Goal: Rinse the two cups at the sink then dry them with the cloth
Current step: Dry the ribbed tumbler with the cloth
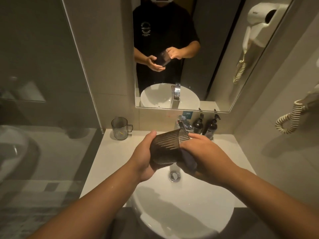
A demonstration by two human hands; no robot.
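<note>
A dark ribbed cup [166,146] is held tilted above the white sink basin [186,207], its mouth turned away toward the tap. My left hand [144,157] grips its base and left side. My right hand [203,152] presses a dark blue cloth [189,160] against the cup's right side. A second cup, clear grey with a handle [120,128], stands upright on the counter at the back left, apart from both hands.
The chrome tap [183,125] stands behind the cup, with two dark pump bottles [205,127] to its right. The sink drain [174,176] lies below my hands. A glass partition [82,69] borders the counter's left; a coiled dryer cord [288,121] hangs at right.
</note>
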